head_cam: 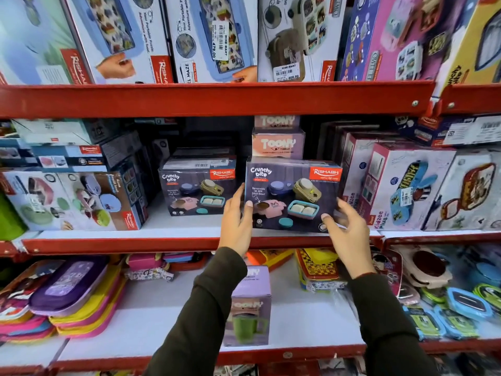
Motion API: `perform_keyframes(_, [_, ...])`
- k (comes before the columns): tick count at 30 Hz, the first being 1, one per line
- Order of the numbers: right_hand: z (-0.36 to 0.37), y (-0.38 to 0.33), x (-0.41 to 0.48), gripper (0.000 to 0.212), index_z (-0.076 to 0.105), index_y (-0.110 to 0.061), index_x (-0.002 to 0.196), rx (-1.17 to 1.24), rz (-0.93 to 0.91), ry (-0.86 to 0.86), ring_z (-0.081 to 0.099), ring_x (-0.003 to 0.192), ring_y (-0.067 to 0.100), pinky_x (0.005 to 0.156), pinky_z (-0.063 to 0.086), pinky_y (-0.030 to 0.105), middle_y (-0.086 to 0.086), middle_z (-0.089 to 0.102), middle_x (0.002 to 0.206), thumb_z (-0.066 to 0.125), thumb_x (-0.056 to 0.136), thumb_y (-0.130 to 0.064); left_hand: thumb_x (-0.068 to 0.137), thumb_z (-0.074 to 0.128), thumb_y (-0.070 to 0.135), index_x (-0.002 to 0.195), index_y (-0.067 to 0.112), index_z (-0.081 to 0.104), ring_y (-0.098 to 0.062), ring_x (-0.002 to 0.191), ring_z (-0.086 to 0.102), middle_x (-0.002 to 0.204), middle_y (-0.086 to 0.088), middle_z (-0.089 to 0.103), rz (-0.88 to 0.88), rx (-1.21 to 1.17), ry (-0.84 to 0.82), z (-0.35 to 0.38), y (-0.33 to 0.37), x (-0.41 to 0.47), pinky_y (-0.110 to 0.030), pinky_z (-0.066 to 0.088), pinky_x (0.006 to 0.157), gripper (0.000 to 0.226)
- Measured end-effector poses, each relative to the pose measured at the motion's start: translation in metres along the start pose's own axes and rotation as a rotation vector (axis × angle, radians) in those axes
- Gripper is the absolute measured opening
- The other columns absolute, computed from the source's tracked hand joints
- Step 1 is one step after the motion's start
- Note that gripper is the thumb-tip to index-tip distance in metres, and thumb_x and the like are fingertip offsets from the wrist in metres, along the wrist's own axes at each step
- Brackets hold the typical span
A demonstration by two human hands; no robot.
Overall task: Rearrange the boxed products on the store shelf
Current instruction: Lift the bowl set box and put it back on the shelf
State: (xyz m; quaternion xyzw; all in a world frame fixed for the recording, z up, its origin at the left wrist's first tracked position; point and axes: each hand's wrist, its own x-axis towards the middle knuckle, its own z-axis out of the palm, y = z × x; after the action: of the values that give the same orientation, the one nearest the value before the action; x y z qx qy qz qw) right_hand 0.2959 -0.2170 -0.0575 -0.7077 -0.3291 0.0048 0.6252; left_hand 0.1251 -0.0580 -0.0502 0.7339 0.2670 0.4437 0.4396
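Observation:
A dark purple Crunchy Bite box [292, 194] stands at the front edge of the middle shelf [122, 244]. My left hand [237, 221] grips its left side, thumb on the front face. My right hand [345, 229] holds its lower right corner. A second, identical Crunchy Bite box [196, 185] stands to the left, set further back. Two pink Toony boxes [278, 143] are stacked behind the held box.
Boxed lunch boxes [406, 185] crowd the right side and another wide box [73, 200] fills the left. A lilac Toony mug box [250, 305] stands on the lower shelf below my arms, among flat lunch boxes [67, 294]. Large boxes line the top shelf [217, 99].

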Motion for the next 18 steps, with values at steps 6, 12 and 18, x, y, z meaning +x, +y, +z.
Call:
perform_keyframes(6, [-0.014,-0.023,-0.021,0.047,0.060,-0.050,0.117,0.141,-0.054,-0.034,0.067,0.101,-0.012,0.076,0.056,0.006,-0.018,0.069,0.115,0.076,0.091,-0.015,0.104,0.052,0.031,0.139,0.046,0.048,0.014,0.124,0.051,0.135,0.020,0.054,0.045,-0.097,0.110,-0.028,0.012,-0.024,0.001,0.042,0.092,0.038])
perform_keyframes(12, [-0.013,-0.035,-0.037,0.049,0.061,-0.058,0.106,0.152,-0.090,-0.075,0.064,0.099,-0.021,0.071,0.053,0.004,-0.027,0.064,0.118,0.079,0.088,-0.016,0.100,0.057,0.035,0.131,0.050,0.053,0.017,0.118,0.054,0.126,0.032,0.054,0.021,-0.113,0.198,-0.045,0.013,-0.045,-0.010,0.048,0.092,0.034])
perform_keyframes(18, [-0.009,-0.035,-0.044,0.045,0.064,-0.049,0.109,0.185,-0.084,-0.106,0.070,0.095,-0.013,0.067,0.057,0.009,-0.021,0.069,0.117,0.078,0.088,-0.011,0.094,0.055,0.045,0.126,0.056,0.052,0.013,0.118,0.056,0.129,0.022,0.059,0.026,-0.100,0.216,-0.054,0.012,-0.053,-0.009,0.048,0.090,0.034])
